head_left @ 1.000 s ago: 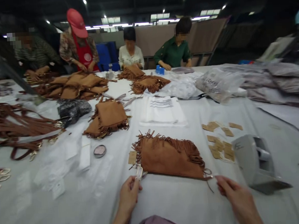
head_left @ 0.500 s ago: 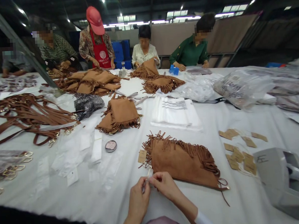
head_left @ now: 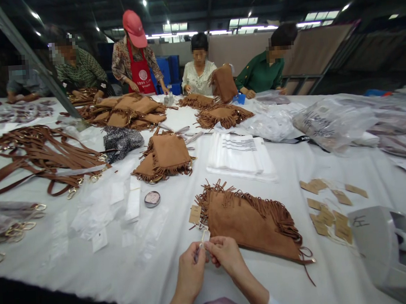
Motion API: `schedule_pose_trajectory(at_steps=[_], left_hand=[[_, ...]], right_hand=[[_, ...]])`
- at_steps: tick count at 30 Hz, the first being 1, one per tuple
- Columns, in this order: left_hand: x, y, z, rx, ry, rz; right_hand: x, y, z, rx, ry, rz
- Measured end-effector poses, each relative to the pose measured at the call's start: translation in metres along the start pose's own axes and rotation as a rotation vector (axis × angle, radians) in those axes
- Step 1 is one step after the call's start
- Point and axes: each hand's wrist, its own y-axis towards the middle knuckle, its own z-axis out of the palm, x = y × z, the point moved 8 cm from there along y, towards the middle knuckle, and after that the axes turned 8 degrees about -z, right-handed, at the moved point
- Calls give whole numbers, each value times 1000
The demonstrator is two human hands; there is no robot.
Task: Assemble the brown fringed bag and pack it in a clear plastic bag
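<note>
A brown fringed bag (head_left: 252, 222) lies flat on the white-covered table, with a tan tag (head_left: 195, 214) at its left end. Just below that end, my left hand (head_left: 192, 267) and my right hand (head_left: 226, 256) meet, fingertips pinched together. Between them a small metal clasp (head_left: 205, 236) sticks up beside the bag's corner. The left fingers are closed on it at its lower end, and the right thumb and finger pinch the same spot. Whatever else lies within the fingers is hidden.
A grey dispenser (head_left: 384, 251) and tan tags (head_left: 342, 226) are at the right. White printed bags (head_left: 237, 154), a round tin (head_left: 152, 199) and brown straps (head_left: 52, 156) lie beyond or left. Several people work across the table, near piled fringed bags (head_left: 128, 110).
My hands stay together, and the metal clasp shows more clearly above the fingertips. Across the table, a person in white has raised a brown bag to the right. The view has shifted slightly.
</note>
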Motion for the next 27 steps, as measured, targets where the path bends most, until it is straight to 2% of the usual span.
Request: schedule_pose_trajectory(at_steps=[3,5,8,10,12,14,17,20,23,27], left_hand=[[7,2,0,25,-49,-88],[9,0,-6,-34,-13,-121],[-5,-7,-17,-163,130,-3],[-13,-10,-17,-165,210,88],[-14,-8,-14,-124,203,101],[-5,-1,-12,-78,87,11],[16,8,-4,20,-216,-219],[24,10,6,145,-495,-357],[23,7,12,223,-619,-404],[18,6,12,238,-666,-354]], right_hand=[[2,0,5,34,50,1],[0,1,7,29,60,-1],[-4,4,8,18,57,-13],[-5,5,8,18,51,-32],[-3,5,5,23,40,-59],[2,3,1,43,30,-93],[12,-1,-3,112,31,-147],[20,-7,0,191,59,-195],[22,-8,1,166,122,-202],[22,-7,6,118,170,-186]])
